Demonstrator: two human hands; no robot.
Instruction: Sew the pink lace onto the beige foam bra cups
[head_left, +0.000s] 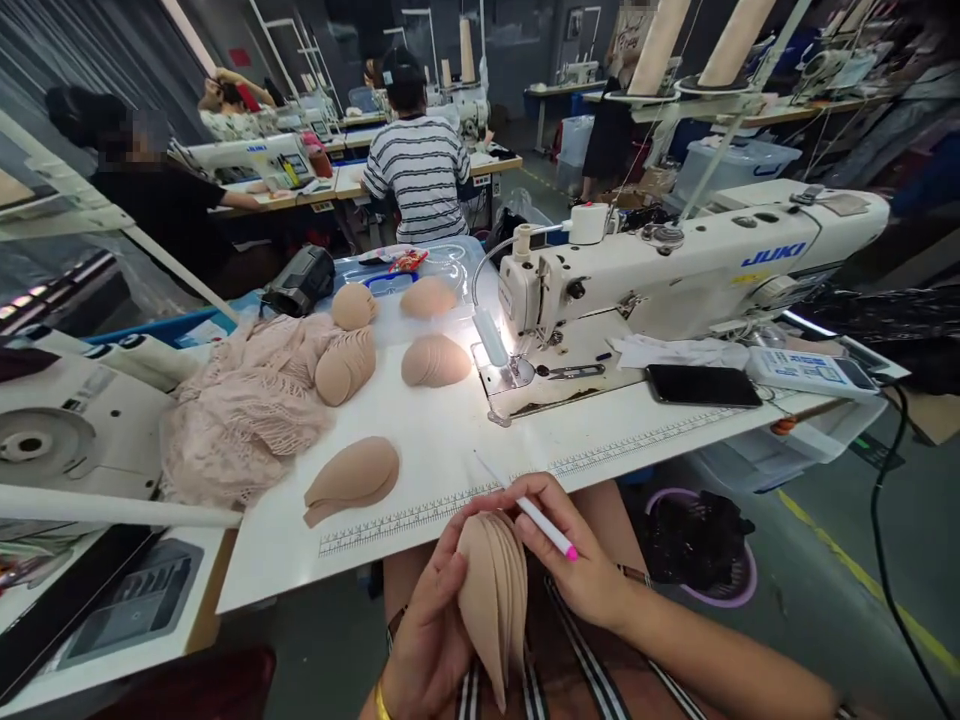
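Note:
Over my lap, just off the table's front edge, my left hand (431,620) is wrapped round a stack of beige bra cups (491,590), thumb on the near face. My right hand (581,565) grips a white marker pen (541,522) with a pink end, its thin tip pointing toward the table. Fingers of that hand also reach the top of the stack. On the white table lie a pair of loose cups (354,472) and more nested cups (435,360), (346,365). Beside these sits a heap of beige lace (251,400).
A JUKI sewing machine (690,260) with its lamp lit stands at the right. Thread snips (574,371) and a black phone (703,386) lie before it. A printed ruler (420,512) runs along the front edge. A purple basket (701,550) is on the floor. Co-workers (417,170) sit beyond.

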